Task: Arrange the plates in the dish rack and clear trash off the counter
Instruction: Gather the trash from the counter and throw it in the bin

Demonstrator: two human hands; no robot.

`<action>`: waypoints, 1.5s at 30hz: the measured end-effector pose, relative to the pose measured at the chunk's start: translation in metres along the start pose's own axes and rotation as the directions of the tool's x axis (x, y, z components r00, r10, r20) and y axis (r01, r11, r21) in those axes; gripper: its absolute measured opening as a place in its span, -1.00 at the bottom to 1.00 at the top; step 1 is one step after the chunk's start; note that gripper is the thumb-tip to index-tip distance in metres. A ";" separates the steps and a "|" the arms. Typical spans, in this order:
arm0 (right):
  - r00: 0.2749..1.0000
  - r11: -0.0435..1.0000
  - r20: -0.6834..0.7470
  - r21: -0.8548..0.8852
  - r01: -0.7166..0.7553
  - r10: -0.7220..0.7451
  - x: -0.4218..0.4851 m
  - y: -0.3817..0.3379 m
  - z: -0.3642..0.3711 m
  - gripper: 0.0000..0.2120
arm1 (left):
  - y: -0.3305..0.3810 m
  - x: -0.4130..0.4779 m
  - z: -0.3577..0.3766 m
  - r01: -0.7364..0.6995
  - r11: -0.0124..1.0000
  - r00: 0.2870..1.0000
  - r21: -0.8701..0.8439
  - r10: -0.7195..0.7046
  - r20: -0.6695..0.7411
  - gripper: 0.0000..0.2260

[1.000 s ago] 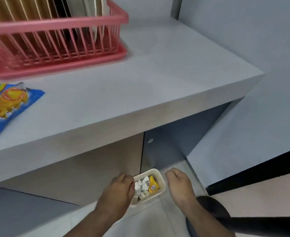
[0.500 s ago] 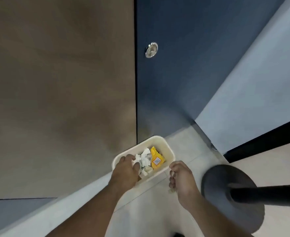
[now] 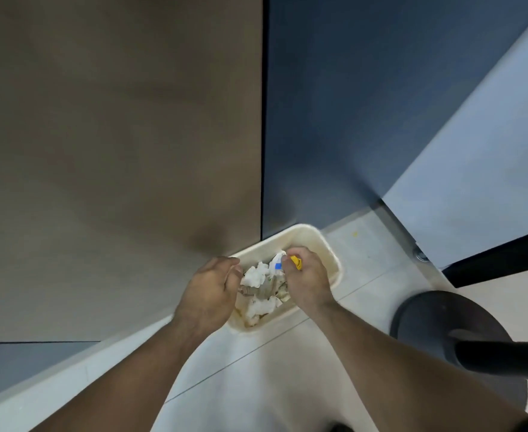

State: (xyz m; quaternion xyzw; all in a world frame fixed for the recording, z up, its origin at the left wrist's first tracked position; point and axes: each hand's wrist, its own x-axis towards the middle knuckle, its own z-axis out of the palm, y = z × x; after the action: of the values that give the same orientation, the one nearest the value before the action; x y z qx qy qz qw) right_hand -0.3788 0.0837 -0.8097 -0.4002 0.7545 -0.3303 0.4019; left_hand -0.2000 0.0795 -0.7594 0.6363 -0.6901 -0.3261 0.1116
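Down on the floor [image 3: 256, 385], a cream bin [image 3: 306, 233] sits against the foot of a brown cupboard door [image 3: 116, 151] and a dark blue one [image 3: 365, 104]. It holds crumpled paper scraps [image 3: 256, 275]. The left hand [image 3: 208, 294] has its fingers curled over the bin's left rim. The right hand [image 3: 307, 282] reaches inside, its fingers bent and pinching a yellow wrapper [image 3: 296, 262] with a white and blue bit just above the scraps. A black stand base [image 3: 427, 319] rests on the floor near the bin's right.
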 end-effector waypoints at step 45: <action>0.782 0.744 0.252 -0.248 0.621 -0.570 -0.251 -0.537 -0.323 -0.66 | 0.332 -0.201 -0.485 -0.214 0.940 0.845 0.267 0.315 -0.432 -0.65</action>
State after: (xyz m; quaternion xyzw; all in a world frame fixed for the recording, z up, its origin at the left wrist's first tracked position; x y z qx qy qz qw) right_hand -0.3891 0.1109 -0.1348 -0.7047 0.5947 -0.2827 0.2642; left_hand -0.1581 0.1141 -0.1404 0.6025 -0.7542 -0.0702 0.2516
